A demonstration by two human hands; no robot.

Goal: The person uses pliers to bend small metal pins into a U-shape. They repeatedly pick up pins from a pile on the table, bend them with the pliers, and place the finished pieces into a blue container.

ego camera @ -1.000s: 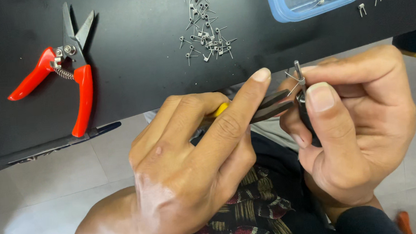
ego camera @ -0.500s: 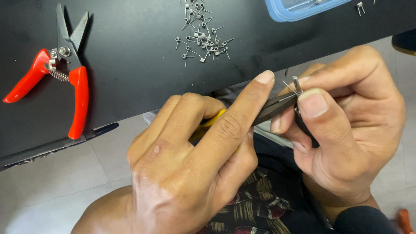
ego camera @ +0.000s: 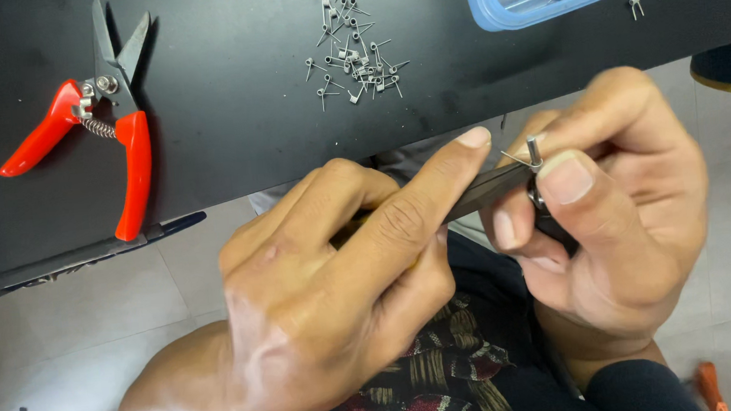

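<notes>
Head view: left hand [ego camera: 338,295] clamped on pliers [ego camera: 490,189]; right hand [ego camera: 609,212] pinches the small wire coil [ego camera: 532,151]. Keep tips square, grip light, above the counter [ego camera: 244,93].

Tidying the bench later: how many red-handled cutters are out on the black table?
1. The red-handled cutters lie open at the left end of the black table, away from both hands. More could lie outside the frame.

Matt black tabletop [ego camera: 244,93], glossy red plastic cutter handles [ego camera: 133,176], shiny metal coils [ego camera: 354,63].
</notes>
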